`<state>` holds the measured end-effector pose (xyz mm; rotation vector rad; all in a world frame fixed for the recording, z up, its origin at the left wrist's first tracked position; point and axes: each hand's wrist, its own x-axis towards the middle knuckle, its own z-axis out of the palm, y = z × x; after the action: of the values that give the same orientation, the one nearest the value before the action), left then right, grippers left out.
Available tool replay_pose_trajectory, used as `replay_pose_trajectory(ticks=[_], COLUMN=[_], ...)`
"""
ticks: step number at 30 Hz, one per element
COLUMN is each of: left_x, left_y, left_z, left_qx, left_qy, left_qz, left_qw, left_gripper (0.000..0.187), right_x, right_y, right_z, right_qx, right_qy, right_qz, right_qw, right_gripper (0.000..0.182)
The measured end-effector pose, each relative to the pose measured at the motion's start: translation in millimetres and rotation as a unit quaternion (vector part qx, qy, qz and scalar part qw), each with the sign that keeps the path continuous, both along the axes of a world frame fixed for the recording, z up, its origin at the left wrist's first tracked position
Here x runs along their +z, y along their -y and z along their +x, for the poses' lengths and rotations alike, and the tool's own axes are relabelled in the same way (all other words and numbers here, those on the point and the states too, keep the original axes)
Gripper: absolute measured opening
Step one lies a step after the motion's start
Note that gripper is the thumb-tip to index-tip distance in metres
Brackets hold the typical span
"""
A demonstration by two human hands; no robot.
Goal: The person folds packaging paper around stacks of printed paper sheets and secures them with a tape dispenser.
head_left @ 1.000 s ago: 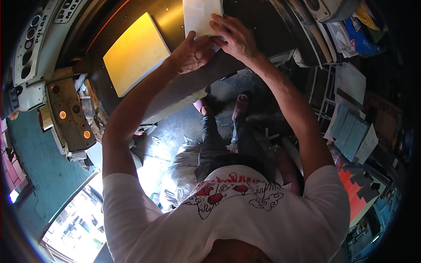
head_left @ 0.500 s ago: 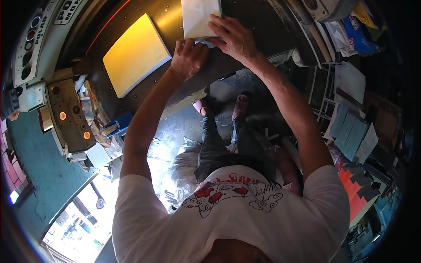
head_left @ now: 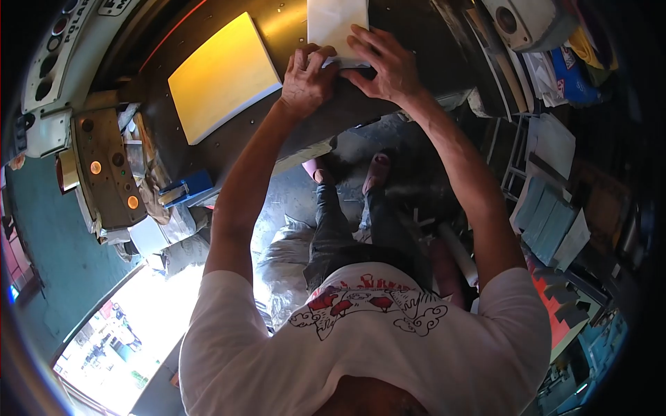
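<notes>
A stack of white paper (head_left: 336, 24) lies on the dark metal table of a machine, its far end cut off by the top of the view. My left hand (head_left: 307, 80) is at its near left corner, fingers bent and closed on the paper's edge. On the near right part rests my right hand (head_left: 386, 66), fingers over the top sheet and thumb at the near edge, gripping the paper between them. To the left of my hands is a second, larger paper stack (head_left: 225, 80), lit yellow and touched by neither hand.
A control box (head_left: 107, 170) with two glowing orange lights stands left of the table (head_left: 277, 135). A blue object (head_left: 186, 188) sits at the table's left front corner. Paper bundles (head_left: 548, 215) are stacked on the right. A crumpled plastic bag (head_left: 284, 253) lies beside my legs.
The whole view has shifted slightly. My left hand has rolled from a tight fist, so its fingers now reach further over the paper's near corner. The right hand keeps its hold.
</notes>
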<state>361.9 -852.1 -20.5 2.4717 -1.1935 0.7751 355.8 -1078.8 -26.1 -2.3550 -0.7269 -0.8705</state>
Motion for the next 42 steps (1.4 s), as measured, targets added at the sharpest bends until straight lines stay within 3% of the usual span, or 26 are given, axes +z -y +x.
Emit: replay_pose_trajectory(ticks=[6, 10, 11, 17, 20, 26, 28, 30, 32, 34, 35, 36, 37, 39, 42], left_x=[-0.8, 0.2, 1.8, 5.8, -4.4, -16.0, -11.9, -18.3, -22.7, -32.4, -21.1, -36.7, -54.0, -37.8, -35.5], left_y=[1.1, -3.5, -3.7, -7.6, -7.8, -4.5, -7.2, -7.9, -10.0, -14.8, -17.3, -11.4, -5.5, -5.1, -4.7], left_z=[1.2, 9.3, 10.3, 12.6, 19.0, 17.1, 15.0, 16.5, 16.1, 23.3, 14.0, 20.1, 26.7, 17.0, 18.9], left_qx=[0.003, -0.015, -0.025, 0.020, 0.001, -0.003, -0.013, -0.006, -0.012, -0.073, -0.071, -0.064, -0.057, -0.035, -0.029], left_qy=[0.016, 0.045, 0.028, -0.093, -0.181, -0.187, -0.209, -0.170, -0.174, -0.194, -0.209, -0.196, -0.184, -0.201, -0.223], left_qz=[-0.015, -0.008, -0.033, -0.100, -0.171, -0.233, -0.235, -0.245, -0.253, -0.271, -0.299, -0.300, -0.300, -0.290, -0.290], left_qw=[1.000, 0.999, 0.999, 0.990, 0.968, 0.954, 0.949, 0.955, 0.952, 0.940, 0.928, 0.931, 0.934, 0.935, 0.930], left_gripper=[0.017, 0.041, 0.053, 0.069, 0.072, 0.066, 0.067, 0.068, 0.066, 0.055, 0.051, 0.054, 0.056, 0.059, 0.059], right_x=[-8.6, -14.2, -12.7, -6.3, -4.7, 5.7, 13.5, 50.5, 90.3, 96.7, 102.9, 110.2, 99.3, 80.7, 76.3], right_y=[-3.8, -4.4, -4.6, -8.1, -9.6, -9.5, -12.5, -30.8, -73.0, -121.0, -155.2, -184.1, -219.1, -286.9, -367.1], right_z=[4.4, 7.6, 6.8, 6.1, 6.7, 0.9, -2.0, -13.1, -37.1, -51.4, -60.6, -62.1, -65.7, -62.5, -57.9], right_qx=[-0.023, -0.030, -0.028, -0.010, -0.007, -0.007, -0.004, -0.039, -0.073, 0.028, 0.137, 0.198, 0.259, 0.326, 0.358], right_qy=[0.006, 0.017, 0.021, 0.029, 0.044, 0.005, -0.017, 0.061, 0.059, -0.067, -0.199, -0.271, -0.462, -0.529, -0.537], right_qz=[-0.045, -0.047, -0.038, -0.009, -0.014, -0.029, -0.031, -0.106, -0.062, 0.054, 0.156, 0.103, 0.185, 0.162, 0.048], right_qw=[0.999, 0.998, 0.999, 0.999, 0.999, 1.000, 0.999, 0.992, 0.994, 0.996, 0.958, 0.936, 0.828, 0.767, 0.763], right_gripper=[0.057, 0.053, 0.050, 0.043, 0.042, 0.038, 0.038, 0.039, 0.037, 0.030, 0.025, 0.023, 0.025, 0.029, 0.030])
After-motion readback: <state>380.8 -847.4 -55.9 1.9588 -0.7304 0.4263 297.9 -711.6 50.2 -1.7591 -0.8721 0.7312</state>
